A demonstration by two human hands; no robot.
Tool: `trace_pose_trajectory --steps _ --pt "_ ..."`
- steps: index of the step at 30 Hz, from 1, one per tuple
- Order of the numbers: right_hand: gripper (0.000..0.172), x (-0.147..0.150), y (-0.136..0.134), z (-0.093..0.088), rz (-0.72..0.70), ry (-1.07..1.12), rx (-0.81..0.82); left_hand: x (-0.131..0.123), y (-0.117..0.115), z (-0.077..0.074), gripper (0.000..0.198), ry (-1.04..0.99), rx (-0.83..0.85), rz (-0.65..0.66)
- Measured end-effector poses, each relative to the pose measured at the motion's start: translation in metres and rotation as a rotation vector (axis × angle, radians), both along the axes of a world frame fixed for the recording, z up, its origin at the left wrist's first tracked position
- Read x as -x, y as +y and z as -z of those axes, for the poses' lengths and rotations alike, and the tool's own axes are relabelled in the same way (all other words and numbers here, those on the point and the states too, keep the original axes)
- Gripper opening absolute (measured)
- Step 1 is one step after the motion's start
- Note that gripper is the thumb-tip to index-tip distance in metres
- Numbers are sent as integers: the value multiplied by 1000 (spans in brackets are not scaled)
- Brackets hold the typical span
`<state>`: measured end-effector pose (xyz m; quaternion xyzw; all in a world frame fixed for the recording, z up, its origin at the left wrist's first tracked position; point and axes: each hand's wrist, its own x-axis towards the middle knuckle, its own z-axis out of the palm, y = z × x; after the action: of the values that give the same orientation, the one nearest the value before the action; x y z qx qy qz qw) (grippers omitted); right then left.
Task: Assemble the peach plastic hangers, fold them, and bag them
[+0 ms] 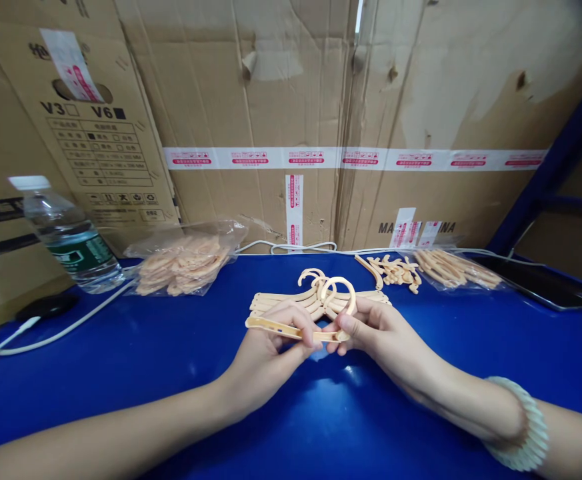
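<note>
- The left hand [271, 353] pinches a beige bar [271, 326] between thumb and fingers.
- The right hand [388, 337] grips a curved hook [352, 292] at the bar's right end.
- Bar and hook are held above the blue worktop [321, 413], in front of the hangers [275, 301] lying there.
- Loose pieces [395, 270] lie behind, to the right, beside a bag [455, 269].
- A fuller pouch [185, 263] sits to the left, near a bottle [73, 237].
</note>
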<state>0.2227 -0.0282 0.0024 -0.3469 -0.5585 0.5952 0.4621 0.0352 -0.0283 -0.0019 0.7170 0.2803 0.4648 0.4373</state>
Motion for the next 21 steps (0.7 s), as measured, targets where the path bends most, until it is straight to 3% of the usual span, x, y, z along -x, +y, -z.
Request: trace_pose_trajectory --steps 7,14,21 --pt "38 1 -2 3 50 -78 -81 -5 -3 0 17 -61 170 -6" --pt "34 3 -4 -2 98 -150 -171 -6 4 4 26 -168 294 -110" --pt "40 8 -7 6 40 -163 -86 -10 3 9 29 -113 334 3"
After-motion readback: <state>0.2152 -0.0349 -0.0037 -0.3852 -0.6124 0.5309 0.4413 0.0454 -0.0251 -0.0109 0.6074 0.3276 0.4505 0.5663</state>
